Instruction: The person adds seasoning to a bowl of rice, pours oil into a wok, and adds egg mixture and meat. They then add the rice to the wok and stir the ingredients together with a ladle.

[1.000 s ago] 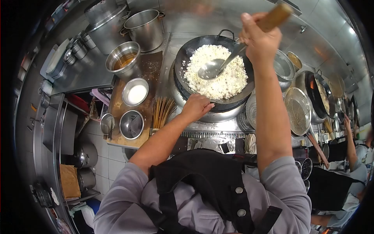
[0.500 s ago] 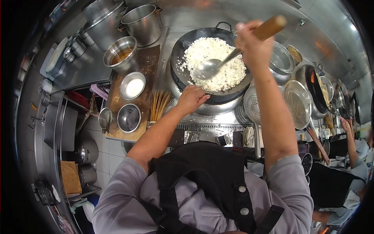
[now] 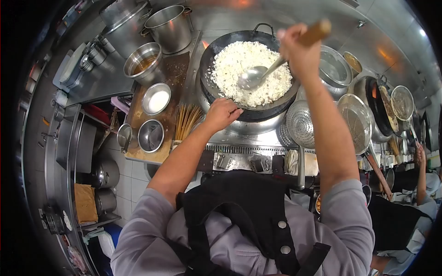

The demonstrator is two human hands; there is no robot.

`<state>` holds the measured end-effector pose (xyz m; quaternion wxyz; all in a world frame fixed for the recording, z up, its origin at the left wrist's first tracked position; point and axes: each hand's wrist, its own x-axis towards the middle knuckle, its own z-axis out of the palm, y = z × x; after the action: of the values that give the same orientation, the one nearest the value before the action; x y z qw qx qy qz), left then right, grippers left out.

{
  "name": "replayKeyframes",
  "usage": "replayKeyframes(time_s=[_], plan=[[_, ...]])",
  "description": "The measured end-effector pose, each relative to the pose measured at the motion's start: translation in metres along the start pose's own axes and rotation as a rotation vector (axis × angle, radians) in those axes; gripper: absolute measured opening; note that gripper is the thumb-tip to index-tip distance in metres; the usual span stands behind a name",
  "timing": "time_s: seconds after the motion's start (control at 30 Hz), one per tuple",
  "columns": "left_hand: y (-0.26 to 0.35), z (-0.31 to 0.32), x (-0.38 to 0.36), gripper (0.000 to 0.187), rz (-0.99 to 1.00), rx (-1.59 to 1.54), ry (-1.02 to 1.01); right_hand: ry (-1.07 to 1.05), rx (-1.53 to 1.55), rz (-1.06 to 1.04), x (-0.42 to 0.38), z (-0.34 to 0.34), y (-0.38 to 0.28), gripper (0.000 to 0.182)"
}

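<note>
A black wok (image 3: 209,57) sits on the stove, filled with pale, crumbly rice (image 3: 239,55). My right hand (image 3: 300,53) grips a long ladle by its wooden handle, above the wok's right side. The ladle's steel bowl (image 3: 252,78) rests against the rice near the middle. At the near left rim of the wok, my left hand (image 3: 223,114) is closed with its fingers curled over the edge. The exact part it grips is hidden under the fingers.
Left of the stove, a board (image 3: 133,149) carries a bowl of white grains (image 3: 157,100), a steel bowl (image 3: 151,136) and a bamboo brush (image 3: 188,120). A perforated skimmer (image 3: 301,124) and a wire strainer (image 3: 355,122) lie to the right. A co-worker's hand (image 3: 420,154) holds a strainer farther right.
The ladle's bowl has shifted right and slightly toward me across the rice, with my right hand still holding it. My left hand stays at the rim. The co-worker's strainer has moved.
</note>
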<state>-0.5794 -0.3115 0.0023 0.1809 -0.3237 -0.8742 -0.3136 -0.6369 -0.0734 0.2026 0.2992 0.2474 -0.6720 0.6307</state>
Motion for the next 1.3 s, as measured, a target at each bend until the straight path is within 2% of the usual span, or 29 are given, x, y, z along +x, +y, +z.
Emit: replayKeyframes(time_s=[0.03, 0.1, 0.13, 0.17, 0.2, 0.23, 0.27, 0.3, 0.37, 0.4, 0.43, 0.5, 0.57, 0.63, 0.67, 0.7, 0.77, 0.8, 0.83, 0.9, 0.97, 1.03, 1.07, 1.1, 1.13, 1.17, 1.2, 1.27, 1.3], plan=[[0.001, 0.002, -0.006, 0.030, 0.002, -0.001, -0.005, 0.004, -0.001, 0.002, 0.009, 0.000, -0.021, 0.020], [-0.005, -0.003, 0.001, 0.032, 0.035, 0.007, -0.049, 0.115, 0.249, -0.075, 0.029, 0.002, -0.060, 0.021], [-0.007, -0.005, 0.002, 0.031, 0.065, -0.030, -0.048, 0.161, 0.209, -0.134, 0.018, 0.004, -0.067, 0.020], [-0.009, -0.005, 0.003, 0.031, 0.075, -0.035, -0.047, 0.165, 0.200, -0.139, 0.011, 0.009, -0.033, 0.020], [-0.012, -0.004, 0.003, 0.032, 0.096, -0.027, -0.042, 0.197, -0.006, -0.131, -0.003, 0.014, 0.027, 0.019], [-0.013, -0.005, 0.003, 0.033, 0.118, -0.019, -0.035, 0.228, -0.213, -0.123, -0.006, 0.032, 0.023, 0.019], [-0.013, -0.006, 0.004, 0.035, 0.097, -0.033, -0.069, 0.284, -0.142, -0.009, 0.000, 0.034, 0.015, 0.018], [-0.014, -0.006, 0.004, 0.035, 0.097, -0.039, -0.060, 0.277, -0.148, -0.013, 0.010, 0.033, 0.006, 0.018], [-0.016, -0.010, 0.004, 0.038, 0.048, 0.006, -0.183, 0.220, 0.285, 0.068, 0.025, 0.044, -0.046, 0.021], [-0.018, -0.013, 0.007, 0.038, 0.058, 0.000, -0.180, 0.207, 0.222, 0.052, 0.018, 0.050, -0.070, 0.021], [-0.017, -0.014, 0.007, 0.038, 0.087, -0.016, -0.155, 0.206, 0.212, 0.048, 0.007, 0.061, -0.060, 0.021], [-0.016, -0.013, 0.001, 0.038, 0.119, -0.042, -0.128, 0.050, -0.027, 0.033, -0.025, 0.080, -0.019, 0.019], [-0.016, -0.014, 0.006, 0.038, 0.076, -0.036, -0.180, 0.022, -0.014, 0.020, -0.006, 0.079, -0.027, 0.019], [-0.015, -0.015, 0.004, 0.039, 0.085, -0.049, -0.172, 0.112, 0.132, 0.071, 0.021, 0.077, -0.060, 0.017], [-0.017, -0.016, 0.006, 0.039, 0.087, -0.061, -0.171, 0.083, 0.109, -0.015, 0.022, 0.073, -0.073, 0.016], [-0.019, -0.016, 0.007, 0.039, 0.090, -0.059, -0.170, 0.085, 0.109, -0.019, 0.018, 0.079, -0.067, 0.016], [-0.017, -0.016, 0.007, 0.039, 0.096, -0.069, -0.156, 0.217, 0.028, -0.227, -0.003, 0.096, -0.025, 0.019], [-0.017, -0.014, 0.006, 0.039, 0.096, -0.071, -0.157, 0.136, -0.139, -0.251, -0.009, 0.096, 0.017, 0.018], [-0.020, -0.012, 0.005, 0.039, 0.095, -0.070, -0.171, 0.173, -0.262, -0.015, -0.006, 0.092, 0.050, 0.018], [-0.020, -0.010, 0.007, 0.039, 0.093, -0.070, -0.177, 0.092, -0.051, 0.138, 0.036, 0.078, -0.017, 0.020], [-0.017, -0.013, 0.007, 0.040, 0.060, -0.041, -0.191, 0.146, -0.019, 0.149, 0.049, 0.055, -0.058, 0.019], [-0.017, -0.018, 0.012, 0.040, 0.042, -0.037, -0.245, 0.115, 0.050, -0.070, 0.033, 0.031, -0.080, 0.019], [-0.016, -0.019, 0.012, 0.041, 0.026, -0.037, -0.303, 0.195, -0.003, -0.040, 0.019, 0.030, -0.055, 0.020], [-0.019, -0.019, 0.012, 0.041, 0.026, -0.043, -0.308, 0.228, -0.113, 0.030, 0.005, 0.020, 0.007, 0.020], [-0.024, -0.019, 0.014, 0.042, 0.059, -0.047, -0.384, 0.278, 0.008, 0.065, 0.009, 0.007, 0.017, 0.020], [-0.023, -0.020, 0.024, 0.043, 0.096, -0.047, -0.448, 0.322, 0.130, 0.087, 0.013, 0.003, 0.007, 0.019], [-0.020, -0.020, 0.029, 0.044, 0.035, 0.003, -0.549, 0.332, 0.124, 0.091, 0.008, -0.003, -0.004, 0.019], [-0.007, -0.014, 0.028, 0.044, -0.017, 0.061, -0.496, 0.316, 0.170, 0.162, 0.014, 0.011, -0.067, 0.022], [0.002, -0.008, 0.021, 0.044, -0.087, 0.111, -0.450, 0.324, 0.159, 0.161, 0.004, 0.022, -0.062, 0.022]])
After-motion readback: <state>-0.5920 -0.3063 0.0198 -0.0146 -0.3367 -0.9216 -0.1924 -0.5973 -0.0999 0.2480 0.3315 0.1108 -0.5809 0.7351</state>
